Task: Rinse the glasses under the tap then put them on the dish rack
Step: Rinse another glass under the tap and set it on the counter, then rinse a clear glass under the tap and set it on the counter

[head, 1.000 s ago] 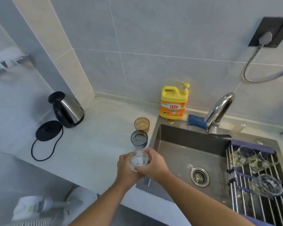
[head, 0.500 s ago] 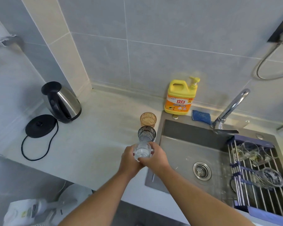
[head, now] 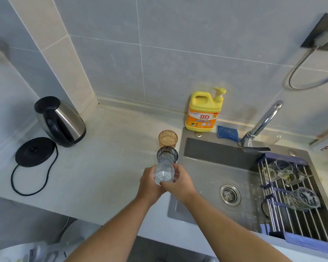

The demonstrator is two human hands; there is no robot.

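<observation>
Both hands hold a clear ribbed glass [head: 164,173] above the counter at the sink's left edge. My left hand [head: 149,184] wraps its left side and my right hand [head: 179,183] grips it from the right and below. Just behind it stand a dark grey glass [head: 167,154] and an amber glass [head: 168,138] on the counter. The chrome tap [head: 261,123] rises at the back of the steel sink [head: 206,173]; no water stream shows. The dish rack [head: 299,214] spans the sink's right side and holds several clear glasses [head: 284,170].
A yellow detergent bottle [head: 204,112] and blue sponge [head: 227,131] sit behind the sink. A steel kettle [head: 60,121] and its black base [head: 34,151] with cord are on the counter's left. A wall socket with a plug and cable [head: 322,37] is at upper right.
The clear glass stays in both hands, lifted slightly and turned. My view has shifted toward the left and down, so the sink and rack sit further right.
</observation>
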